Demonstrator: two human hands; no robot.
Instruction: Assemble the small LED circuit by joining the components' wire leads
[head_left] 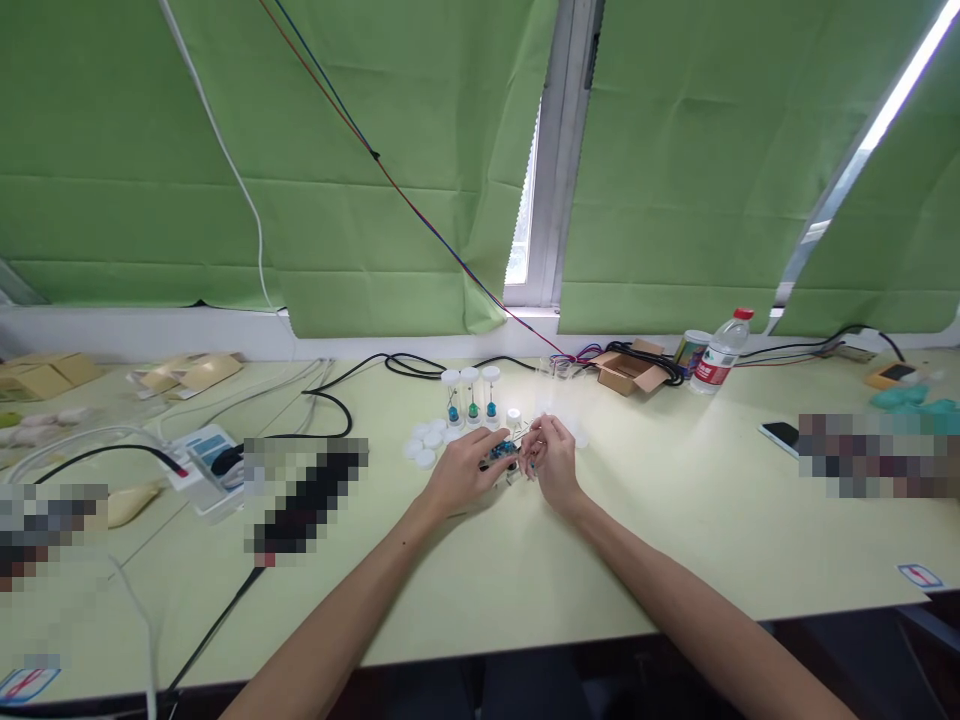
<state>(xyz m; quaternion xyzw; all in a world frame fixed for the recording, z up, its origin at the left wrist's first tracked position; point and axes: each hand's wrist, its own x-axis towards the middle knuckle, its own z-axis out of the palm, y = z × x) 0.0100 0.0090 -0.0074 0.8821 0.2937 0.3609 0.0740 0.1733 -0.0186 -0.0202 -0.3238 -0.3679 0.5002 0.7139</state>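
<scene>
Close together over the middle of the table, my two hands work at the same spot. My left hand (466,468) is closed around a small blue object (502,450), whose exact kind is too small to tell. Beside it, my right hand (553,462) has its fingers pinched together; what lies between them is too small to name. Just behind stand three clear vials with white caps: one with blue inside (453,412), one with green (473,408) and another blue one (491,408). Loose white caps (426,458) lie left of my left hand, and a small white cap (513,415) is behind my fingers.
Black cables (409,362) run along the back. An open cardboard box (631,370), a can (691,352) and a red-capped water bottle (721,352) stand back right. A phone (780,436) lies at right. Left are a white power strip (206,470) and beige packaging (187,373).
</scene>
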